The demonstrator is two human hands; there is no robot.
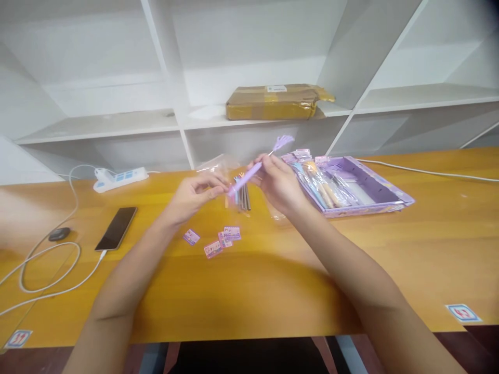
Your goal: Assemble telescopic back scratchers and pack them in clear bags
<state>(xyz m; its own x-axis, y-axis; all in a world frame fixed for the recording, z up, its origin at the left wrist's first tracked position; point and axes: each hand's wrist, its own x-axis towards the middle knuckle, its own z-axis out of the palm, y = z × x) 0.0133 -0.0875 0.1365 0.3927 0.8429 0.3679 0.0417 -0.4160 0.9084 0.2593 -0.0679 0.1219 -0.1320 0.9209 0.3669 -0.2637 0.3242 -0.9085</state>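
Note:
A purple stick point(247, 178) with a small hand-shaped tip is held at a slant above the table. My right hand point(278, 182) pinches it near the thin metal rod below the tip. My left hand point(198, 195) is closed at the lower handle end, where clear plastic blurs the view. Behind the stick, several metal rods point(245, 198) with coloured tips lie on the table. Several small pink and purple cards point(213, 249) lie nearer me. To the right, a purple tray point(380, 182) holds plastic-wrapped sticks in blue, orange and purple.
A taped cardboard box point(273, 104) rests on the white shelf behind. At left are a phone point(116, 228) on a white cable, a dark small object point(59, 234) and a white power strip point(120, 179). Another white cable runs behind the tray to the right.

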